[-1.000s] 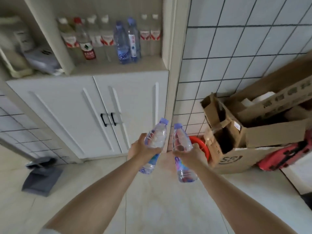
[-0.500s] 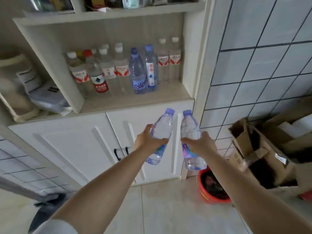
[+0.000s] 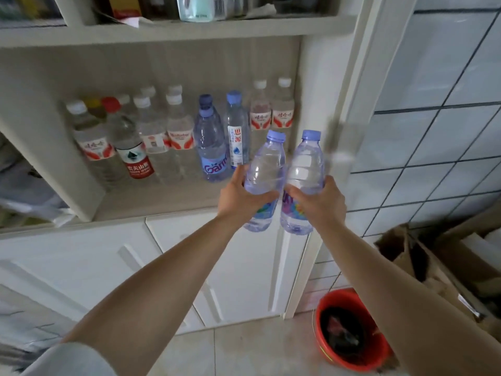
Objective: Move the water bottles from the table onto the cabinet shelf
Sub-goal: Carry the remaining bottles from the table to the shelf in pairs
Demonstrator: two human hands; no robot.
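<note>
Head cam: left hand (image 3: 241, 195) is gripping one purple-capped water bottle (image 3: 264, 169), right hand (image 3: 318, 202) is gripping another (image 3: 305, 164), the two bottles touching. Both are being held up just in front of the cabinet shelf (image 3: 151, 202), where a row of bottles (image 3: 176, 137) is standing beyond the left hand.

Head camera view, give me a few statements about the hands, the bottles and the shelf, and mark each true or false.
1. Each hand holds one bottle. True: left hand, right hand.
2. The held bottles have red caps. False: the left bottle and right bottle have blue caps.
3. The cabinet shelf already holds bottles. True.
4. The red bucket sits on the shelf. False: it is on the floor.
</note>
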